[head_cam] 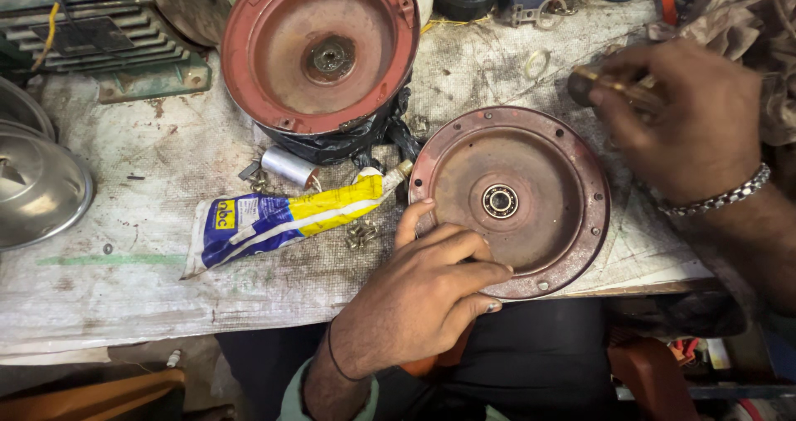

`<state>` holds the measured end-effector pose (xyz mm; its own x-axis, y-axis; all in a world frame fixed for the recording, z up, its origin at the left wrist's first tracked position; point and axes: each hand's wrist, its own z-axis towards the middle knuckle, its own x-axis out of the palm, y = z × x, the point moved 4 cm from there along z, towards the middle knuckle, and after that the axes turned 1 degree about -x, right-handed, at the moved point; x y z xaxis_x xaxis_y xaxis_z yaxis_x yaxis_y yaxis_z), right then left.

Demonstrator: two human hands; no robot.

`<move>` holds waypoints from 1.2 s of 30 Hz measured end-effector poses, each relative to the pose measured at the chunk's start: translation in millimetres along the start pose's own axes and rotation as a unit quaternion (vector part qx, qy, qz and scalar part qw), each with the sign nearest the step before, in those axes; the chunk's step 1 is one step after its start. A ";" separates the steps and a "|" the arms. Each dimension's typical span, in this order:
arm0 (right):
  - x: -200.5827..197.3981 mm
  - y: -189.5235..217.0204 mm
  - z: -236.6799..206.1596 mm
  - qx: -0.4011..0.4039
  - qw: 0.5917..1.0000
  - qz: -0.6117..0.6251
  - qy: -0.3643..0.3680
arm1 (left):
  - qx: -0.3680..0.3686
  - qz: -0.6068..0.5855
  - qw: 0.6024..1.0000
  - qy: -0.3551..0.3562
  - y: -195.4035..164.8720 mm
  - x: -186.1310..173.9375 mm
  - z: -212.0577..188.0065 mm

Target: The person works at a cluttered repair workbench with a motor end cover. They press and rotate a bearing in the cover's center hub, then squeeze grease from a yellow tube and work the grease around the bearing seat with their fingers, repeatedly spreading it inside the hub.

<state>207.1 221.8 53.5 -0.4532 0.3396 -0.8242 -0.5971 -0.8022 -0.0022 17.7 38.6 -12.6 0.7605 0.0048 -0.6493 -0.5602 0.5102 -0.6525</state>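
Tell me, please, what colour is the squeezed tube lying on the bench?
The tube is yellow and blue with white patches, as the head view shows.
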 end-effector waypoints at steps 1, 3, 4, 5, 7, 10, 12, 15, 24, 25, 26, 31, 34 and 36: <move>-0.2 -1.4 0.0 0.015 1.000 0.000 -0.001 | 0.000 0.001 1.000 0.000 0.0 0.4 0.1; 1.8 0.3 0.5 -0.009 1.000 -0.017 0.011 | -0.001 0.002 1.000 -0.001 0.2 0.9 0.0; 2.7 0.8 0.7 -0.020 0.999 -0.025 0.016 | -0.002 0.003 1.000 0.000 0.6 1.2 0.3; 1.8 -0.6 0.5 -0.007 1.000 -0.026 0.007 | -0.002 0.003 1.000 0.000 1.0 1.6 0.3; 0.4 -3.9 -0.5 0.020 0.999 -0.030 -0.010 | -0.004 0.001 1.000 0.002 1.6 2.2 -0.4; 3.3 -4.2 -1.1 -0.023 0.999 -0.032 -0.009 | 0.000 0.007 1.000 0.000 2.0 2.0 -0.5; 8.9 -6.5 -4.4 -0.010 0.999 -0.040 0.006 | 0.002 0.009 1.000 0.000 1.2 1.5 0.3; 20.0 -16.1 -9.1 0.039 0.998 -0.007 0.057 | 0.013 0.015 1.000 -0.010 -2.7 -2.7 2.2; 21.4 -23.0 -4.4 0.105 0.981 -0.008 0.164 | -0.104 0.147 0.961 -0.212 -8.5 -55.4 -10.9; 16.1 -17.3 -2.6 0.099 0.979 -0.026 0.178 | -0.141 0.205 0.939 -0.237 -5.5 -61.4 -11.5; 7.3 -11.1 -2.2 0.095 0.978 -0.045 0.181 | -0.174 0.263 0.912 -0.262 -2.3 -67.4 -11.6; -54.6 38.6 -28.1 0.107 0.988 0.056 0.092 | -0.191 0.298 0.922 -0.156 10.4 -70.2 -3.2; -61.3 58.3 -39.0 0.221 0.957 0.172 0.074 | -0.223 0.334 0.909 -0.107 16.5 -71.4 0.3; -61.7 73.4 -44.9 0.262 0.944 0.192 0.052 | -0.234 0.352 0.901 -0.098 17.6 -75.2 1.0</move>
<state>221.0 119.8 78.7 -0.6515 0.0015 -0.7586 -0.6598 -0.4947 0.5657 -49.0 48.1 25.1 0.1794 0.3617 -0.9149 -0.9687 -0.0972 -0.2283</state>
